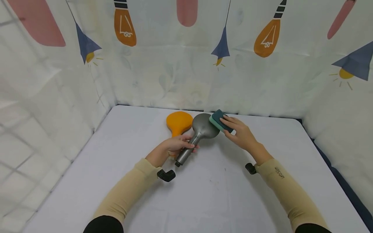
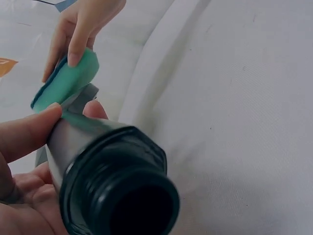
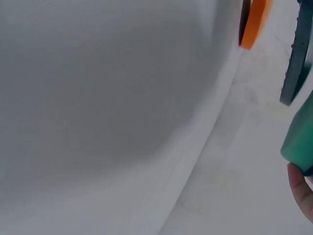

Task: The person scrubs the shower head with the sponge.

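Observation:
My left hand [image 1: 177, 144] grips the handle of a grey shower head [image 1: 204, 124], its round head tilted up and away. The handle's dark threaded end [image 2: 142, 196] faces the left wrist camera. In my right hand [image 1: 240, 132] is a two-layer sponge [image 1: 222, 121], dark teal on one side and light green on the other. The sponge's green side lies against the right edge of the shower head in the head view. Nozzle bumps show along the rim of the head [image 3: 296, 63] in the right wrist view.
An orange thing with a rounded head and narrow neck [image 1: 179, 122] lies on the white table [image 1: 204, 200], just behind my left hand. White cloth walls [image 1: 180, 81] printed with lamps and bulbs stand behind the table and at both sides.

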The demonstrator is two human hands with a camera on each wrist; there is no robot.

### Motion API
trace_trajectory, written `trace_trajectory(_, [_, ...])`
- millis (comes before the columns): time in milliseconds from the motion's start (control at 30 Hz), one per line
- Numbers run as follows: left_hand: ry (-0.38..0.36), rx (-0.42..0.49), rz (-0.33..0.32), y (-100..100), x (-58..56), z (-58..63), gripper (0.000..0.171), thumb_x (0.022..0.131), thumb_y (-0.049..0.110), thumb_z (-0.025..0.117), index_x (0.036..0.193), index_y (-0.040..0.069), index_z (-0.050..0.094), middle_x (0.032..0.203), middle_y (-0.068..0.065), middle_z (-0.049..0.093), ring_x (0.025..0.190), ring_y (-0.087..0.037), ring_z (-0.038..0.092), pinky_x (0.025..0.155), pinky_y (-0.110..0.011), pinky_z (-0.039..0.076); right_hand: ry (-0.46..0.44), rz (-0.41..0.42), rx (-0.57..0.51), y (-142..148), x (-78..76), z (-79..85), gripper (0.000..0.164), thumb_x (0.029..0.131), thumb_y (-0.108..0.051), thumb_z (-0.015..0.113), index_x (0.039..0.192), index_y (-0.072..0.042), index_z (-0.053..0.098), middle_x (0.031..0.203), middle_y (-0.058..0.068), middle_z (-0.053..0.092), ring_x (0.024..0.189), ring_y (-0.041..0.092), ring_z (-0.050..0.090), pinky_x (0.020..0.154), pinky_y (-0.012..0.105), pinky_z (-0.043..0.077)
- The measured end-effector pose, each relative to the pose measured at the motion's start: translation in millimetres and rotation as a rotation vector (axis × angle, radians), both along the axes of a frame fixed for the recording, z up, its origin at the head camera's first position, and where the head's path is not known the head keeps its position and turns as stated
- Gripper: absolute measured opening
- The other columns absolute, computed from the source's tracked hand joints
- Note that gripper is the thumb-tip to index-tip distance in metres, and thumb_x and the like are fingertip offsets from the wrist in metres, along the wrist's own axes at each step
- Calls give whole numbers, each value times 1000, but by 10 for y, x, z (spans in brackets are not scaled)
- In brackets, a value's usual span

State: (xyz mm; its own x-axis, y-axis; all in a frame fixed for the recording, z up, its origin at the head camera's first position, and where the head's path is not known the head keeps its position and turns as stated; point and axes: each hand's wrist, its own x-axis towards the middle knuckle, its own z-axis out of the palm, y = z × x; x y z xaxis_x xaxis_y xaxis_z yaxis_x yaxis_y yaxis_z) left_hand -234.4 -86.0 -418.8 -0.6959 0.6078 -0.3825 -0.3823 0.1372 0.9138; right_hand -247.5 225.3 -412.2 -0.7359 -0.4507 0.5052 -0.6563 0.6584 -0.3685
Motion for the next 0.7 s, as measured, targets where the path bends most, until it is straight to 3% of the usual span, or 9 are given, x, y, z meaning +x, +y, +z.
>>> trace_trajectory(167, [-5,68,-39,-10,0,-13,62,107,1,46,161,-1,18,142,-28,55,106,-20,60,95,-29,45,2,-9,20,-164,-67,30,49,94,-7,74,141,-4,62,149,18,52,136,42,48,108,58,41])
trace_trajectory(367, [-102,128,-29,-4,27,-22,66,109,6,45,164,8,10,125,-14,68,102,-20,67,89,-32,50,-25,22,45,-324,-40,82,49,95,-11,73,142,-5,61,151,17,50,139,44,43,109,59,39])
trace_trajectory(533, [-132,142,-31,-36,41,-55,61,110,9,43,163,13,13,127,-14,65,101,-24,70,81,-35,54,-22,146,106,-425,19,101,48,96,-14,73,142,-8,62,152,16,49,143,46,37,111,61,36])
trace_trajectory(700, [-87,178,-45,-70,37,-83,61,110,6,43,162,8,13,127,-14,65,96,-20,67,81,-31,53,93,286,161,-470,15,108,46,92,-9,75,137,-7,66,148,18,53,140,47,42,110,59,39])
